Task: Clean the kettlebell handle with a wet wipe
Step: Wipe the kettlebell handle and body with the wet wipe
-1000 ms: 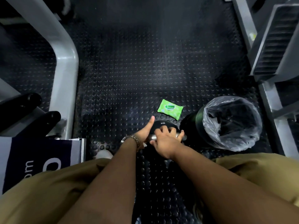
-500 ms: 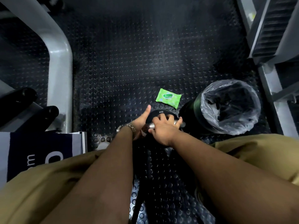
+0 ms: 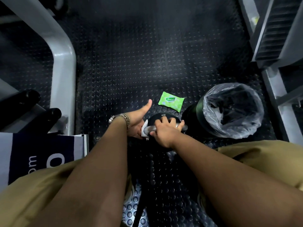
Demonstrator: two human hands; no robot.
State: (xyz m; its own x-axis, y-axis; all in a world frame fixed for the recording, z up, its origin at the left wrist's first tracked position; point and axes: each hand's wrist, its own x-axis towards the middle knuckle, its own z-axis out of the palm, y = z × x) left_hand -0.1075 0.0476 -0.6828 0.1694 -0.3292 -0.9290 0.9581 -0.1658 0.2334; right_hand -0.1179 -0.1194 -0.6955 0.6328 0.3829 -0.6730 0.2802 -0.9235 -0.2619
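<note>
Studded floor [image 3: 147,71] — wet wipe [image 3: 145,131] on kettlebell handle [image 3: 184,127], under right hand [image 3: 164,133] grip.

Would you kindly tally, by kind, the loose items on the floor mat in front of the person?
kettlebell: 1
wet wipe: 1
green wipe pack: 1
lined bin: 1
Total: 4
</note>
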